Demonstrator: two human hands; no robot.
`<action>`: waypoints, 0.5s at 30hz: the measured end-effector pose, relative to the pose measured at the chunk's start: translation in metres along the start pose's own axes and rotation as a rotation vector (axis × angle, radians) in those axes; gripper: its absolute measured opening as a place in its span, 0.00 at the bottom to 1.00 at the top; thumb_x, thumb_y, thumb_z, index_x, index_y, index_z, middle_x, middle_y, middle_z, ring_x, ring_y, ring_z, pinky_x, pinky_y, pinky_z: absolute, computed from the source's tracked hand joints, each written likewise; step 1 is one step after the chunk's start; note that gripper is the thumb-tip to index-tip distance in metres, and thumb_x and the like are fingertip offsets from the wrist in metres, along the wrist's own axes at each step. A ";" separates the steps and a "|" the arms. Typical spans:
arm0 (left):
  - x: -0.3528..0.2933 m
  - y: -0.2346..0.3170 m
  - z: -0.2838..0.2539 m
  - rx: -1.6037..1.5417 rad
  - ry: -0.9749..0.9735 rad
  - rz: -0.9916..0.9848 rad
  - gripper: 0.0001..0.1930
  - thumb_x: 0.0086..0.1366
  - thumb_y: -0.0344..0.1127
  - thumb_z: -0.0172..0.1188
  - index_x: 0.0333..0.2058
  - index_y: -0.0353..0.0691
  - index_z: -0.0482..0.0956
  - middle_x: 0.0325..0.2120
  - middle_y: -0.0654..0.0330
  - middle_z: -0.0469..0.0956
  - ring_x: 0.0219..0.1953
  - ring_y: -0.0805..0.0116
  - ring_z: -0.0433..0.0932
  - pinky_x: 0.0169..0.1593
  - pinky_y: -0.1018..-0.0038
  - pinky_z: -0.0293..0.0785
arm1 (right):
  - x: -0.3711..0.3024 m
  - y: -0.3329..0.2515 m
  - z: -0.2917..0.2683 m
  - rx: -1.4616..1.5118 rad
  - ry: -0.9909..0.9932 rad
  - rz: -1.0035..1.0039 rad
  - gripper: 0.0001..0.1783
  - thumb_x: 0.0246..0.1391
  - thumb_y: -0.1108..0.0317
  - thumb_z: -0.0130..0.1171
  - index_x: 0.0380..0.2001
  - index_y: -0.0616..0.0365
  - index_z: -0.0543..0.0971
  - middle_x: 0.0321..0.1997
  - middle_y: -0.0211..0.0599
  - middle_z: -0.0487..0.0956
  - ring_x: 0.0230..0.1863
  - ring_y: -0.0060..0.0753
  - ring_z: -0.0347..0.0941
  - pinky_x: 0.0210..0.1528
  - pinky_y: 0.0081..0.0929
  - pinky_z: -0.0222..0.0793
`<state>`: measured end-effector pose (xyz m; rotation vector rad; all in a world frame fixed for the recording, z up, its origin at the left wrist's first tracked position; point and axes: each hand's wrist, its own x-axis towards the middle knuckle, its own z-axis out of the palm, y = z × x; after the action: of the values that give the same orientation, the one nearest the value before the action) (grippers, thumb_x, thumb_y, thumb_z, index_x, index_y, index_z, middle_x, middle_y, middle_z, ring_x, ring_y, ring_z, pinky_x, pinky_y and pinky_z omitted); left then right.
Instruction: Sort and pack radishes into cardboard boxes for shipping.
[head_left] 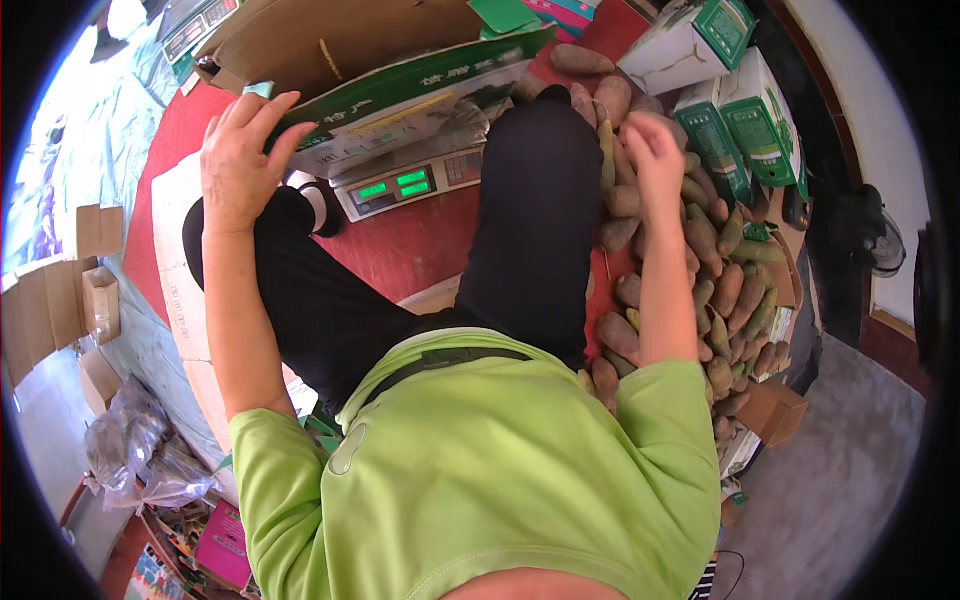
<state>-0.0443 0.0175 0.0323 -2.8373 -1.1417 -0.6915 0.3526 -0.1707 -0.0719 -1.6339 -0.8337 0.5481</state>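
Observation:
My left hand [238, 150] is at the left end of a large open cardboard box [420, 95] with a green and white printed side. Its thumb stands apart from the fingers, and I see nothing in its grasp. A small pale blue piece [260, 90] shows at the fingertips. The box stands on a scale [410, 187] with lit green displays. To the right, my right hand [655, 145] is above a large pile of brown and greenish tubers [735, 290] that look like sweet potatoes. Its fingers are bent together, and what they hold, if anything, is hidden.
Green and white cartons [760, 115] stand beyond the pile at the right. A red mat [400, 250] lies under the scale between my legs. At the left are a flattened cardboard sheet [185, 290], brown cartons [50, 310] and clear plastic bags [135, 440].

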 end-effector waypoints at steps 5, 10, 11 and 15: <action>-0.003 -0.004 0.003 0.029 0.040 -0.043 0.16 0.55 0.43 0.64 0.42 0.48 0.81 0.30 0.62 0.75 0.35 0.59 0.75 0.41 0.66 0.69 | -0.114 0.153 -0.049 -0.339 -0.069 0.275 0.09 0.48 0.76 0.59 0.35 0.61 0.79 0.36 0.35 0.80 0.39 0.29 0.75 0.43 0.26 0.70; -0.006 -0.009 0.001 -0.009 0.047 -0.026 0.15 0.57 0.38 0.64 0.44 0.48 0.80 0.31 0.59 0.75 0.34 0.59 0.74 0.40 0.68 0.70 | -0.235 0.206 -0.040 -0.575 -0.272 0.578 0.11 0.43 0.65 0.63 0.33 0.53 0.82 0.33 0.43 0.82 0.37 0.43 0.79 0.42 0.34 0.73; -0.004 -0.009 0.008 -0.037 0.042 -0.010 0.15 0.57 0.36 0.63 0.45 0.48 0.80 0.31 0.58 0.75 0.35 0.60 0.74 0.40 0.69 0.70 | -0.254 0.210 -0.039 -0.536 -0.267 0.620 0.11 0.43 0.66 0.63 0.33 0.53 0.82 0.33 0.43 0.82 0.37 0.40 0.79 0.42 0.33 0.73; -0.002 -0.009 0.012 -0.022 0.032 -0.020 0.13 0.62 0.35 0.59 0.47 0.46 0.79 0.35 0.58 0.75 0.38 0.62 0.75 0.42 0.70 0.71 | -0.294 0.232 -0.040 -0.392 -0.281 0.814 0.09 0.46 0.70 0.61 0.34 0.57 0.79 0.30 0.38 0.81 0.33 0.31 0.77 0.38 0.29 0.72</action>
<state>-0.0470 0.0249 0.0189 -2.8258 -1.1675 -0.7519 0.2477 -0.4414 -0.3122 -2.2919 -0.4529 1.2617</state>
